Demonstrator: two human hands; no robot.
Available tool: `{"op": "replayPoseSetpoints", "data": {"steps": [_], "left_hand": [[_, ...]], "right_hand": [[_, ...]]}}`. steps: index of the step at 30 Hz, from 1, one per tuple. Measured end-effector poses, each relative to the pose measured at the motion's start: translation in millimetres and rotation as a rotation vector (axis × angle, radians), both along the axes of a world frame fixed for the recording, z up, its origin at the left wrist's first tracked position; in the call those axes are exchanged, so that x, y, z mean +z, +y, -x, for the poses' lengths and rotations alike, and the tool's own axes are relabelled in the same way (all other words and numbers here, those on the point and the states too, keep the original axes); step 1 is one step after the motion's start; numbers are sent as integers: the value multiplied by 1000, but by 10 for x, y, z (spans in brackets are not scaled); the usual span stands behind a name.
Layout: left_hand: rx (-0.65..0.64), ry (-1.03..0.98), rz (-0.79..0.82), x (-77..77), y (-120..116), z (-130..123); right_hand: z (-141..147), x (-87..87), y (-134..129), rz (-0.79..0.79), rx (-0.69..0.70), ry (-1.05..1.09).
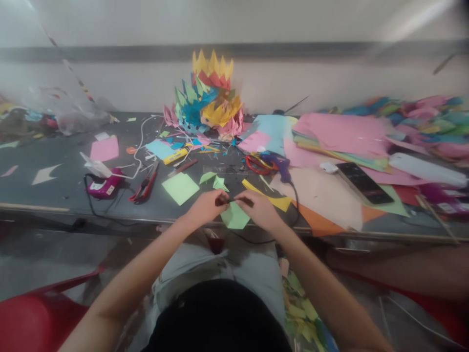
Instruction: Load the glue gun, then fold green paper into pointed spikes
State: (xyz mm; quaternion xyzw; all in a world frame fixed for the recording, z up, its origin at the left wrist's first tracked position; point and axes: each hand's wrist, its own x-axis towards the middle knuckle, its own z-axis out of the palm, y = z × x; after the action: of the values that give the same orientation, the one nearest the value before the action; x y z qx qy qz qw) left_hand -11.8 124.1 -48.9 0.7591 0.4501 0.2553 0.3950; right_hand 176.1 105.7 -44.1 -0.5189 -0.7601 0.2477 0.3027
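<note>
My left hand (210,204) and my right hand (261,209) meet just over the near edge of the table, fingers pinched together. Between them is a light green piece of paper (235,216), held along its upper edge. A small dark line shows at the fingertips; I cannot make out what it is. Beside my left hand lies a light green square sheet (181,188). Folded green scraps (220,183) rest just beyond the fingers. Near my right hand is a yellow paper strip (271,196).
Stacked folded-paper crowns (213,73) stand at the back. Red-handled scissors (258,165) and a purple glue gun (281,165) with a black cord lie right of centre. A red-handled tool (145,182) and yellow cutter (175,156) lie left. A phone (364,183) rests on coloured sheets.
</note>
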Motion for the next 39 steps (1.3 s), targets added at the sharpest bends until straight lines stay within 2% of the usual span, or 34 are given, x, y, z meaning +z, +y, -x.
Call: {"op": "replayPoseSetpoints", "data": {"steps": [4,8,12,16,22,32,35,39], "left_hand": [[-72,209,-186,17,-14,15],[-134,307,-349,-34,-40,53],[-182,413,-453,-60,-71,92],[-196,444,-451,-15,-56,79],[-137,445,-431,-12,29,-28],[-199,523,-547,-63,12,-35],[-217,544,-556,-41,14,-33],[-250,559,-550,2,13,-28]], "right_hand": [[-101,-14,97,52,22,-91],[-164,-56,133,90,73,-132],[-173,-62,103,99,68,-136],[-155,-30,83,99,72,-124],[-128,-30,80,68,93,-154],[-324,-227,49,-248,319,-208],[-339,-225,50,-290,368,-230],[-327,-195,49,-272,405,-234]]}}
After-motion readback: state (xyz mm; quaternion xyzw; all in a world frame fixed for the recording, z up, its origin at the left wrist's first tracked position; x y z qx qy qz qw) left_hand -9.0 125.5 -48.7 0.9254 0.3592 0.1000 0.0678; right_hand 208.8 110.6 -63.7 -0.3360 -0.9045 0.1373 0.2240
